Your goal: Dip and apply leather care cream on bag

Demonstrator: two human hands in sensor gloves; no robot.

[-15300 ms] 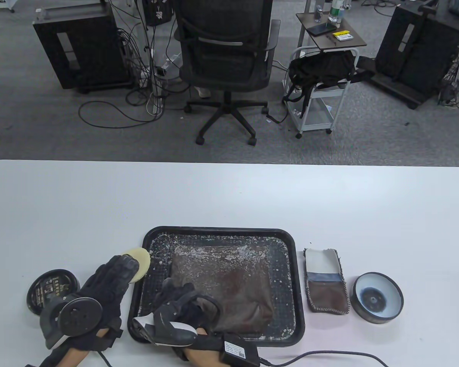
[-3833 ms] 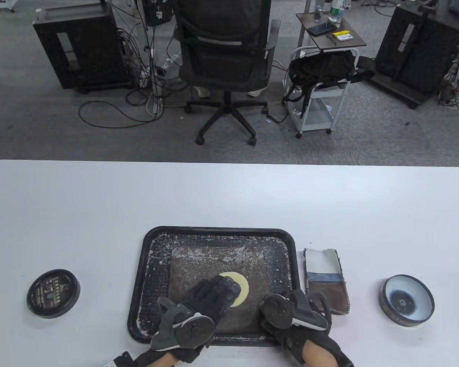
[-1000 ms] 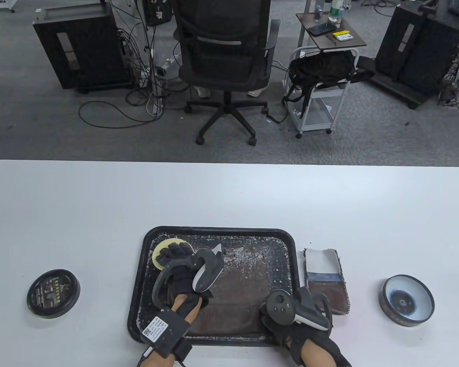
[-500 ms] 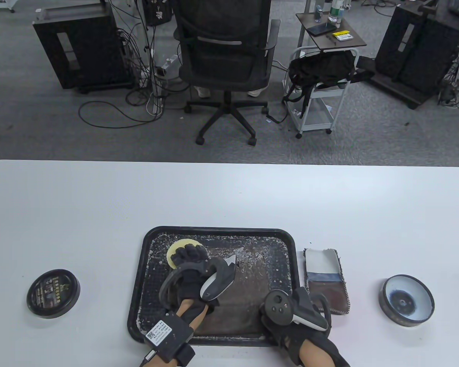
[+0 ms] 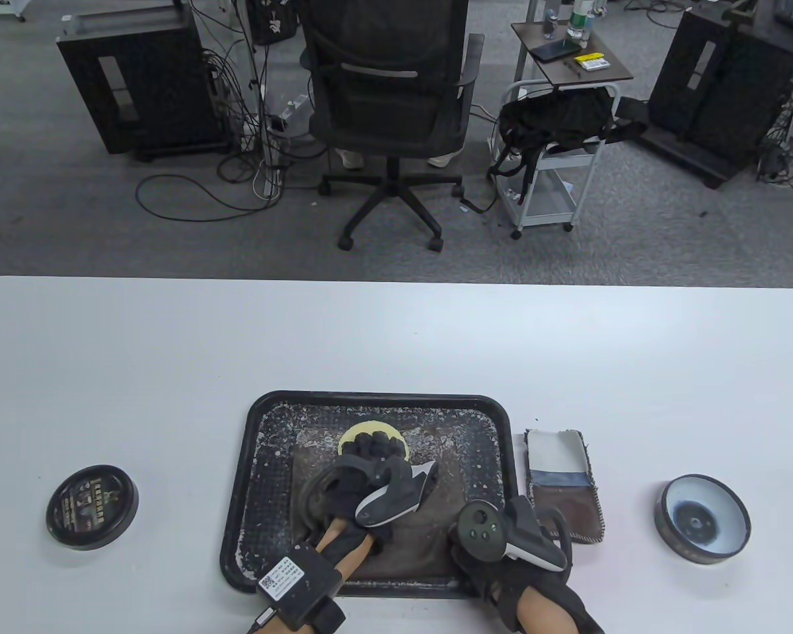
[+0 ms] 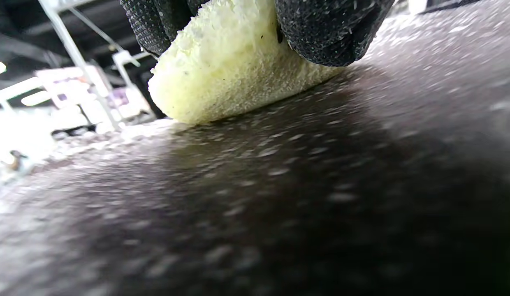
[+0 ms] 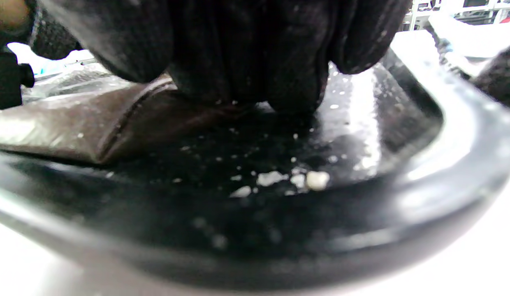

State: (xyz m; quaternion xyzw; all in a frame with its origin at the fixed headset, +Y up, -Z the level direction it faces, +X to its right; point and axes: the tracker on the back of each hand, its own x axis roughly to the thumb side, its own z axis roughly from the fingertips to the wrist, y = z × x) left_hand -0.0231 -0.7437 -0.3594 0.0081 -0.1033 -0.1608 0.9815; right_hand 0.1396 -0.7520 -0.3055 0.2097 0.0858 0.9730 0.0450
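Table view, left hand: the left hand [image 5: 363, 472] lies over the upper middle of the brown bag [image 5: 436, 528], its fingers [image 5: 370, 444] bent down onto a pale yellow sponge [image 5: 351, 436] that shows as a crescent beyond the fingertips.
Table view, right hand: the right hand [image 5: 512, 535] rests at the near right corner of the black tray [image 5: 254, 475]; its fingers are hidden under the tracker, so their grip cannot be read here.
Table view, bag: the bag lies flat inside the tray, flecked with white crumbs.
Table view, surroundings: on the white counter [image 5: 396, 337], a closed black tin [image 5: 91, 506] sits well left of the tray, a folded cloth [image 5: 563, 485] just beside its right rim, and an open round tin [image 5: 702, 520] farther right.
Table view, background: an office chair [image 5: 390, 112] and a small cart [image 5: 555, 165] stand on the floor beyond the counter.
Left wrist view, fingers: black gloved fingers [image 6: 333, 28] curl over and pinch the sponge [image 6: 226, 70], whose lower edge touches the dark, speckled bag surface [image 6: 279, 197].
Left wrist view, gain: the contact of sponge and leather, hidden by the hand from above, is plain here.
Right wrist view, fingers: the right fingers [image 7: 246, 49] hang loosely curled with their tips on the bag's corner [image 7: 115, 123] and the tray floor, gripping nothing visible.
Right wrist view, tray: white crumbs [image 7: 288, 179] lie in the tray's corner [image 7: 423, 135], inside the raised rim.
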